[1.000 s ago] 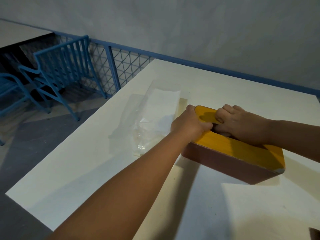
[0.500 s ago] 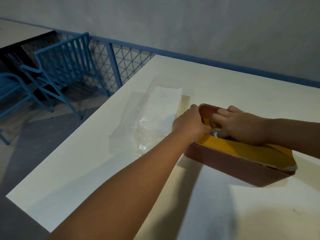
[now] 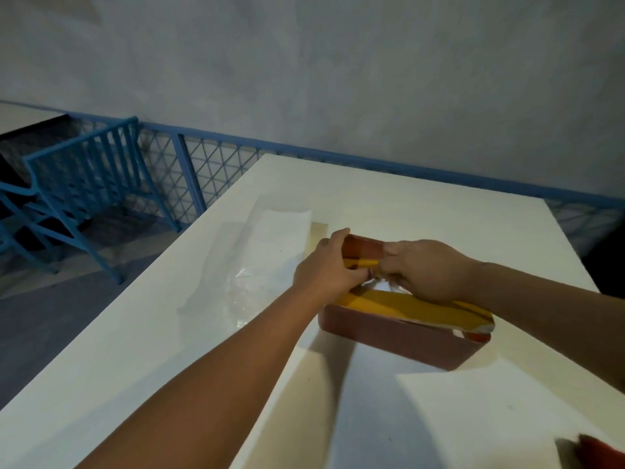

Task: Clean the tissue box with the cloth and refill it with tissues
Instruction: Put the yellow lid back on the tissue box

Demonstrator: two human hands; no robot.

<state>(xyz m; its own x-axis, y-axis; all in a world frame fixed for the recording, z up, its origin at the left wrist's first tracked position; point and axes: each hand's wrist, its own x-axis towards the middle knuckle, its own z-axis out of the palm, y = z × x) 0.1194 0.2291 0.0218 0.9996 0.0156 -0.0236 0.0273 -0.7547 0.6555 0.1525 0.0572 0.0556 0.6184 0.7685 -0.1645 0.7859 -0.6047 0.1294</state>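
White table [image 3: 439, 211], grey wall [image 3: 338, 79]. Left hand [image 3: 324, 269] and right hand [image 3: 427, 269] both clutch the far end of the yellow lid [image 3: 406, 304] on the tissue box [image 3: 399, 338]. Looks stiff, light, kinda slick, so grab the edges.

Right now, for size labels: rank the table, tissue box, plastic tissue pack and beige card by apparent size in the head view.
1. table
2. tissue box and plastic tissue pack: look alike, unranked
3. beige card, partly covered
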